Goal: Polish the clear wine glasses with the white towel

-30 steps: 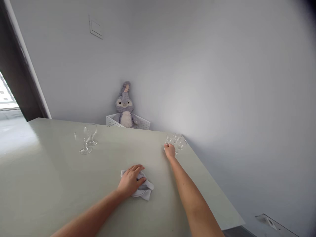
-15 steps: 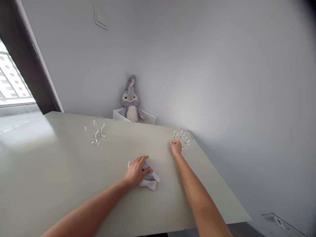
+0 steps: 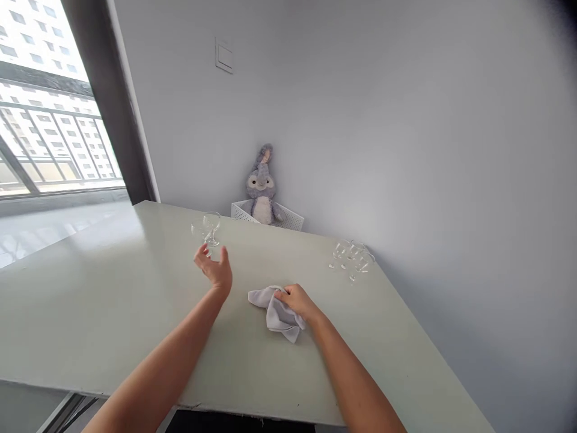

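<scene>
My left hand (image 3: 215, 267) is raised over the table with thumb and fingers apart, just in front of two clear stemmed glasses (image 3: 211, 224) standing at the back left. Its fingertips overlap the nearer glass in view; whether they touch it I cannot tell. A crumpled light-grey cloth (image 3: 282, 322) lies at the middle of the table. My right hand (image 3: 297, 300) has its fingers closed on the cloth's upper right part. Farther right, three more stemmed glasses (image 3: 354, 257) stand close together near the table's far right corner.
The pale table (image 3: 135, 300) meets the wall along its right side. Behind its far edge, a grey plush rabbit (image 3: 262, 192) sits in a white perforated basket (image 3: 293, 221). A light switch (image 3: 224, 57) is on the wall, and a window with a railing (image 3: 54, 132) is at the left.
My left hand has left the cloth and moved over to the left glasses. My right hand has come back from the right glasses and grasped the cloth. The view has turned left.
</scene>
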Demonstrator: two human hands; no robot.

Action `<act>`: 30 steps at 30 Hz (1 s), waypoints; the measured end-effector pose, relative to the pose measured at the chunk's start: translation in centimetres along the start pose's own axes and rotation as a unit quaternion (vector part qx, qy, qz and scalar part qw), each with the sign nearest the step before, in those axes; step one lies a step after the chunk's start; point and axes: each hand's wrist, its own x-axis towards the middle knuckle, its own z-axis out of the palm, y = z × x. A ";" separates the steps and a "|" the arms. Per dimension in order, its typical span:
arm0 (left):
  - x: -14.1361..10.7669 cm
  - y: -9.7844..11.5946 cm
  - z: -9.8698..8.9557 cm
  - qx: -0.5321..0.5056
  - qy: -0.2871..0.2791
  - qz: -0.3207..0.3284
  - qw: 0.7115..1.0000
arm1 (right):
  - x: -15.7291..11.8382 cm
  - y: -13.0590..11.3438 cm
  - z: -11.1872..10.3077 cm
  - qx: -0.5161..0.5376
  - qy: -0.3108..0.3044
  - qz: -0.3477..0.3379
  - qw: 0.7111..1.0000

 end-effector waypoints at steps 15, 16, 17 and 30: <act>7.5 -2.0 0.1 0.097 -0.175 -0.109 0.974 | -0.6 0.8 -0.4 0.451 0.008 0.043 0.892; 6.6 -1.6 0.0 0.098 -0.183 -0.093 0.974 | -0.7 0.6 -0.4 0.459 0.008 0.051 0.887; 5.4 -1.1 -0.1 0.098 -0.196 -0.074 0.973 | -0.8 0.5 -0.4 0.469 0.015 0.057 0.881; -6.5 1.8 0.3 0.173 -0.406 0.294 0.848 | -2.1 -0.7 -1.7 0.215 0.301 -0.162 0.915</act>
